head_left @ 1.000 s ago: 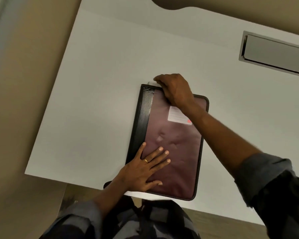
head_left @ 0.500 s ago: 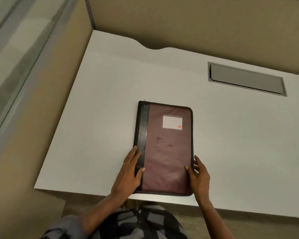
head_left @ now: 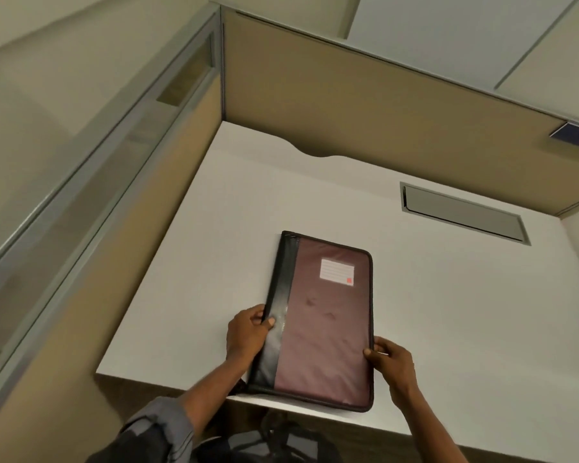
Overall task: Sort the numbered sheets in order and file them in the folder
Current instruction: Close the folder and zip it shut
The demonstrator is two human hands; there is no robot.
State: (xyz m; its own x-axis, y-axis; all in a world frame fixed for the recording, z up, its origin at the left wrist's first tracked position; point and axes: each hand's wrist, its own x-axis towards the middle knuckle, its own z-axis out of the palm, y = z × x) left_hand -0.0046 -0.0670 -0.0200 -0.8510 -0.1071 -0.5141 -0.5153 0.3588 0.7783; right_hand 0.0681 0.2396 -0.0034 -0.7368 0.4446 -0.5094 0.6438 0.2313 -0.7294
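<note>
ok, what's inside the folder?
Can't tell: the folder is closed, hiding any sheets. Only a label shows on top. The left hand and right hand grip its sides.

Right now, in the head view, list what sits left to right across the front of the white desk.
Left hand → maroon zipped folder with a black spine → right hand.
</note>
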